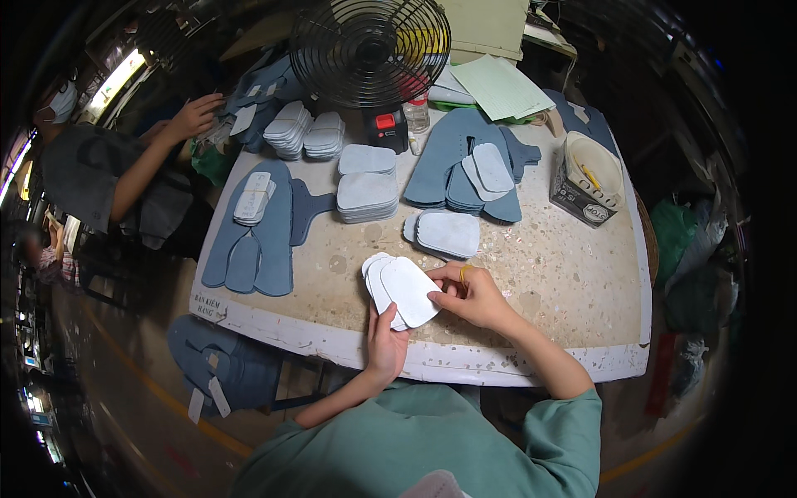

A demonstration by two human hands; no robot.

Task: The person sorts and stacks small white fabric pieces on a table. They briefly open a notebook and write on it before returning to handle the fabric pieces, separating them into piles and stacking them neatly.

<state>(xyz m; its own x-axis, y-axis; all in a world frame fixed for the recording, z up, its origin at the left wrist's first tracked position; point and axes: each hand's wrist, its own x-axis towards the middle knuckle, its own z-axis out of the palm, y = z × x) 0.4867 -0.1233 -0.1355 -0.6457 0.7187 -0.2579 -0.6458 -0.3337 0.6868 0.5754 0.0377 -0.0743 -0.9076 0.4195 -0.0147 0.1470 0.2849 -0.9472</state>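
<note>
Near the table's front edge I hold a fanned-out handful of white rounded flat pieces point(412, 290). My left hand point(384, 342) grips them from below, thumb on the face of the pieces. At their right edge my right hand point(469, 297) pinches the top piece between thumb and fingers; a yellow rubber band point(462, 274) loops round a finger. Just beyond my hands lies a small stack of similar white pieces point(448, 233). A taller white stack point(367, 197) stands behind it to the left.
Blue-grey cut pieces point(274, 241) with a banded white bundle point(254, 197) lie at left, more blue-grey pieces point(448, 162) at the back. A black fan point(369, 54) stands at the far edge. A box with a tub point(585, 178) sits right. Another person point(124, 170) works at left.
</note>
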